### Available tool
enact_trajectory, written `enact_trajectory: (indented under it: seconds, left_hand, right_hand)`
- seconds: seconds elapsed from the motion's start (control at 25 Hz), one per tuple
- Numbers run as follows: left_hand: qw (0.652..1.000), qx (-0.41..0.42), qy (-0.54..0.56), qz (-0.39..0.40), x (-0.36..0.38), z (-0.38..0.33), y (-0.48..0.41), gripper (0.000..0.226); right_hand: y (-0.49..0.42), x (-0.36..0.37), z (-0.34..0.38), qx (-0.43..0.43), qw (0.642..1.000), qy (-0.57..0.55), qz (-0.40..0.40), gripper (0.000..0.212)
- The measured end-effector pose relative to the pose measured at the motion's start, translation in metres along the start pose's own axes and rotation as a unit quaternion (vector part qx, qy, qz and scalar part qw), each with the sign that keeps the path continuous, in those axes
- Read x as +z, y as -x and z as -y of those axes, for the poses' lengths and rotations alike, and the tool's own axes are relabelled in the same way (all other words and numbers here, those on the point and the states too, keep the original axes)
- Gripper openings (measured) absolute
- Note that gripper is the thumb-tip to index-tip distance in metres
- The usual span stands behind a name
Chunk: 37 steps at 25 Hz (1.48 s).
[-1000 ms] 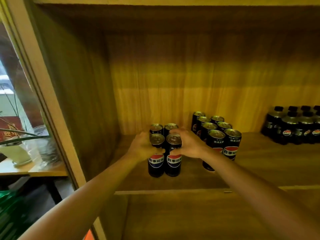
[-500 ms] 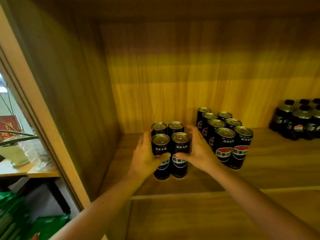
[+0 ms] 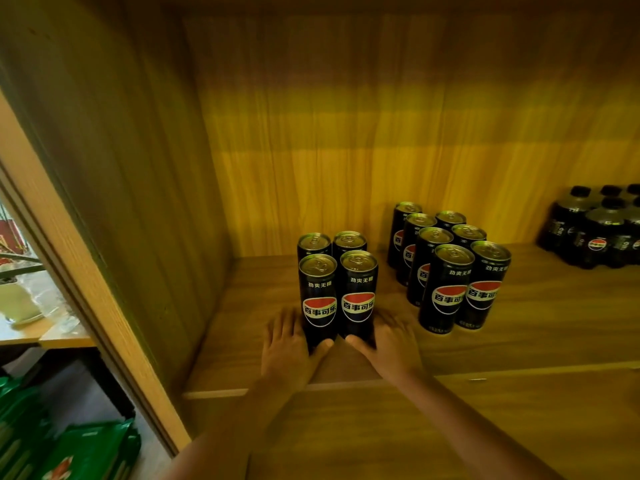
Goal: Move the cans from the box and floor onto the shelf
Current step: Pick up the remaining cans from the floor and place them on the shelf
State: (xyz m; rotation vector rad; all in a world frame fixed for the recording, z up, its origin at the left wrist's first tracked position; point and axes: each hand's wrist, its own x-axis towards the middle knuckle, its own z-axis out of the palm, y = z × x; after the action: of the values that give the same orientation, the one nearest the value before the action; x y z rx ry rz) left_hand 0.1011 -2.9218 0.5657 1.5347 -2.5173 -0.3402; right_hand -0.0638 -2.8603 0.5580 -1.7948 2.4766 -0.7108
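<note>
A tight block of black cola cans (image 3: pixel 337 292) stands upright on the wooden shelf (image 3: pixel 519 337), near its left wall. The block is two cans in front and two behind. My left hand (image 3: pixel 285 348) lies low on the shelf against the base of the front left can (image 3: pixel 318 299), fingers spread along its side. My right hand (image 3: pixel 389 344) mirrors it at the base of the front right can (image 3: pixel 358 296). Both thumbs touch the cans' bottom front. Neither hand lifts a can.
A second cluster of several black cans (image 3: pixel 446 285) stands just right of the block. Shrink-wrapped dark bottles (image 3: pixel 595 230) sit at the far right. The cabinet's side wall (image 3: pixel 131 202) is close on the left. Green packs (image 3: pixel 86 452) lie on the floor below left.
My hands have slid down from the upper sides of the front cans to their bases on the shelf. The view has moved closer and lower.
</note>
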Motion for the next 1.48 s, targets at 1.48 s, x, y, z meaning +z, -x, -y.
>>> enact_trajectory:
  seconds: [1.48]
  left_hand:
    - [0.993,0.04,0.005,-0.109,-0.002,0.013,-0.008,0.078]
  right_hand:
    - [0.001,0.0,0.006,0.058,0.997,0.057,-0.014,0.066]
